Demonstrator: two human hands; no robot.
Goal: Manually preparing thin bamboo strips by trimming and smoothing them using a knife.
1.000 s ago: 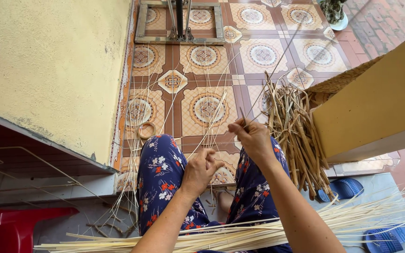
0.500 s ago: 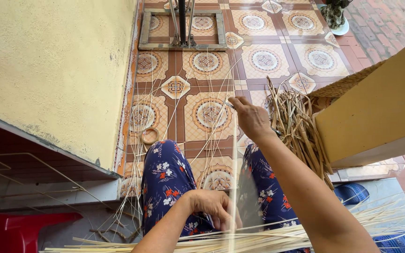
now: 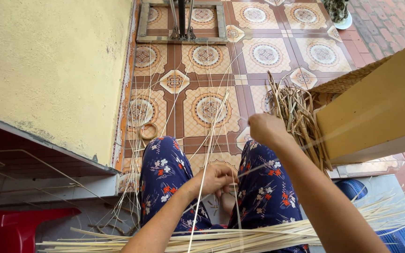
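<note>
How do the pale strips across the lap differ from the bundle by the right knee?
The pale strips are cream, thin, straight and lie flat across the lap; the darker bundle is brownish, thicker, kinked and leans upright against the woven basket. The strips fan out loosely, while the bundle stays bunched. Both look like plant weaving material.

Soft, even daylight is filling the scene, casting only faint shadows across the tiled floor [image 3: 268,51]. Wide-angle distortion is bending the edges, noticeably toward nine o'clock and three o'clock. The right hand [image 3: 266,129] is blurring slightly; nothing is glaring
</note>
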